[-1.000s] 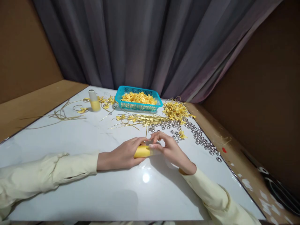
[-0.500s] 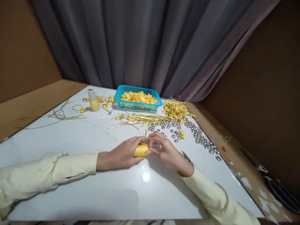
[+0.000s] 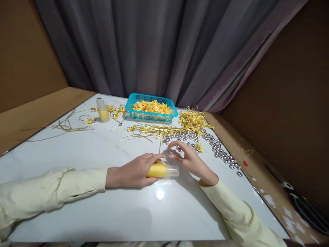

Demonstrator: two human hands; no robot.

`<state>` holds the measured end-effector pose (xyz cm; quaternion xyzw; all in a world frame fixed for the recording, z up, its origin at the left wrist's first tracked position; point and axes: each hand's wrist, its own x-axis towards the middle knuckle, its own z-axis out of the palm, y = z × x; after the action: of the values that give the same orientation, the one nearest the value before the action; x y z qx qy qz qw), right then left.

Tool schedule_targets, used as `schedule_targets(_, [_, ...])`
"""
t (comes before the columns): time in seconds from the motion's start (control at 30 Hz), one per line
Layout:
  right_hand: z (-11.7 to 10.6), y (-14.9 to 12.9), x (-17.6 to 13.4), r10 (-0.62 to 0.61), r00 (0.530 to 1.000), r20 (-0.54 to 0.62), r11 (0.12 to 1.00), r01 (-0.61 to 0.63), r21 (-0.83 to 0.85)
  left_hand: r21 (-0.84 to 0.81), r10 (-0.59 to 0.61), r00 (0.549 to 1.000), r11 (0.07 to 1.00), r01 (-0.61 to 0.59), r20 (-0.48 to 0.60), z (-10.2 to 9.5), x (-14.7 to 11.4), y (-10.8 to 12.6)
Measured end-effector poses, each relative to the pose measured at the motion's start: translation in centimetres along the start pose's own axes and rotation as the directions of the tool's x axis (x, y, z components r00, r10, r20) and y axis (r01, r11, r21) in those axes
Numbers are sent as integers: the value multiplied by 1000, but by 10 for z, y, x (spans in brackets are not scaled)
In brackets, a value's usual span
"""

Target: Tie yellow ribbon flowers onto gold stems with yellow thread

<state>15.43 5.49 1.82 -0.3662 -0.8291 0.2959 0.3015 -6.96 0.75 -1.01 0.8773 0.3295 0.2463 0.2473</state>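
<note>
My left hand [image 3: 137, 171] is wrapped around a spool of yellow thread [image 3: 157, 169] lying on its side, with its translucent tube end [image 3: 172, 171] pointing right. A gold-coloured cord [image 3: 159, 144] runs from near my left fingertips toward the back. My right hand [image 3: 189, 161] hovers just behind and right of the spool, its thumb and index finger curved and apart. No object shows between those fingers, though a fine thread would be too thin to make out. Behind it lie silver rings [image 3: 191, 148] and a yellow ribbon bow [image 3: 199, 147].
A blue basket [image 3: 154, 117] of yellow bows stands at the back. Left of it is another yellow spool [image 3: 103, 111], upright. Gold cords [image 3: 164, 130] lie across the middle, beside a heap of yellow bows [image 3: 193, 119]. More cords [image 3: 66, 127] are at left.
My right hand has let go of the spool and moved slightly right and back, uncovering the spool's translucent end. My left hand stays around the spool. The scissors' tips at right are now hidden.
</note>
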Motion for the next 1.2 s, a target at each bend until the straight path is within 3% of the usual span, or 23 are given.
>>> schedule_targets(0.1, [4, -1, 1, -90, 988, 129, 996, 93, -18, 7, 63, 998, 998, -63, 32, -1, -1, 1])
schedule_targets(0.2, [8, -4, 3, -148, 975, 167, 988, 153, -12, 16, 91, 995, 996, -92, 52, -1, -2, 1])
schedule_targets(0.33, [8, -8, 3, -153, 985, 84, 988, 153, 9, 16, 107, 992, 994, -109, 58, -2, -1, 2])
schedule_targets(0.53, [3, -6, 0, -16, 994, -112, 997, 24, 69, 19, 130, 990, 991, -131, 59, -3, -1, 3])
schedule_targets(0.63, [-4, -6, 1, 29, 990, -140, 995, -16, 95, 18, 136, 988, 990, -138, 66, -3, -1, 4])
schedule_targets(0.7, [-8, -8, 2, 20, 997, -70, 994, -13, 106, 24, 140, 988, 990, -142, 66, -4, -1, 4])
schedule_targets(0.77, [-10, -10, 2, -39, 994, 98, 995, 30, 95, 29, 141, 988, 989, -143, 64, -4, -2, 3])
schedule_targets(0.83, [-7, -11, 1, -115, 961, 250, 993, 107, 44, 30, 143, 988, 989, -145, 63, -4, -2, 3])
schedule_targets(0.9, [-1, -11, 1, -163, 933, 322, 985, 174, -6, 29, 149, 986, 988, -151, 70, -3, -3, 2])
schedule_targets(1.03, [11, -10, 1, -190, 931, 311, 980, 197, 7, 23, 172, 982, 984, -174, 76, -2, -4, 1])
schedule_targets(1.2, [6, -13, 1, -139, 978, 156, 989, 131, 63, 29, 170, 984, 985, -171, 56, -2, -4, 1])
